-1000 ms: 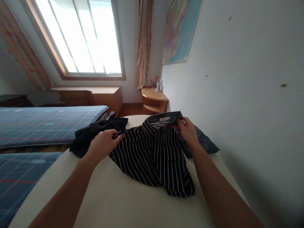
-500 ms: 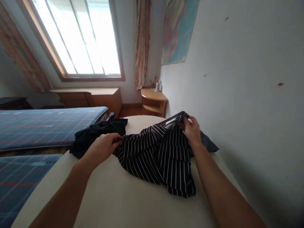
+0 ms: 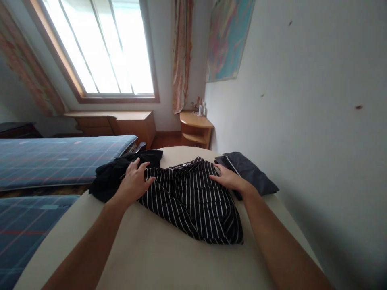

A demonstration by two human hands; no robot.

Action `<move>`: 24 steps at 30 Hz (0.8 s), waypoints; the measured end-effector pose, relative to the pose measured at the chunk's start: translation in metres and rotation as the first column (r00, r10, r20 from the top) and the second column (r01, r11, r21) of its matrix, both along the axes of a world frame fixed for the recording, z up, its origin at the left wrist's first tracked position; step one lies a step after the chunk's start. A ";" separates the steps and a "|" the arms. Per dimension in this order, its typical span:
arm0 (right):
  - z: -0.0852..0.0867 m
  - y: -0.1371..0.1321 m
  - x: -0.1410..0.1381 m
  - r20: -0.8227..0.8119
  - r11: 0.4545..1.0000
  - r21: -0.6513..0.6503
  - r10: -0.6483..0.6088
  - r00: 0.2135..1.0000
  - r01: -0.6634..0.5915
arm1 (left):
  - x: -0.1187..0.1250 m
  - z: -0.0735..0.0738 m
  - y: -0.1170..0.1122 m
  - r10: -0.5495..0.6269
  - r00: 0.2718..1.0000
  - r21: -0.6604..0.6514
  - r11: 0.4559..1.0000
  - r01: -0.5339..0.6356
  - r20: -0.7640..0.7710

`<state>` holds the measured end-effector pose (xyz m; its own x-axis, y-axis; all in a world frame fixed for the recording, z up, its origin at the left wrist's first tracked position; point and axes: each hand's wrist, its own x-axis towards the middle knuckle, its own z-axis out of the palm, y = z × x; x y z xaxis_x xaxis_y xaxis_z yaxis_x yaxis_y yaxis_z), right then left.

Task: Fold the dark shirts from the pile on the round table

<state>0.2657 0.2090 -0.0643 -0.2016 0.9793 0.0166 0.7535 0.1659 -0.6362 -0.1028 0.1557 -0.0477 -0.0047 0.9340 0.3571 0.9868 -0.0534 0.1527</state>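
A black garment with thin white stripes [image 3: 193, 197] lies loosely spread and wrinkled on a round cream-coloured table [image 3: 145, 249]. At its upper left edge is my left hand [image 3: 135, 181], open, with the fingers apart and the thumb reaching over the cloth. My right hand [image 3: 227, 177] lies at the upper right edge, also open, its fingers stretched across the stripes. Behind my left hand sits a crumpled black cloth [image 3: 109, 177]. A folded dark grey cloth [image 3: 249, 171] rests just beyond my right hand, partly covered by it.
Blue plaid mattresses [image 3: 60, 161] stand to the left of the table. A white wall [image 3: 317, 141] runs close along the right. Beyond the table are a corner shelf [image 3: 196, 120] with small items, a wooden desk [image 3: 133, 117] and a bright window [image 3: 102, 48].
Both hands have let go of the striped garment and opened. Its raised right edge has dropped flat onto the table, and my right hand has come lower and to the left, uncovering the grey cloth.
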 end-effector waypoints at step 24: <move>0.019 0.001 -0.023 -0.444 0.981 0.190 0.112 0.889 -0.028 | 0.004 0.018 -0.004 0.076 0.980 0.212 0.971 -0.115 0.183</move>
<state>0.2428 0.2103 -0.0455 -0.1992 0.9359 0.2906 0.3745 0.3467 -0.8600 -0.0991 0.1517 -0.0294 -0.1700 0.8246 0.5396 0.9486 -0.0114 0.3162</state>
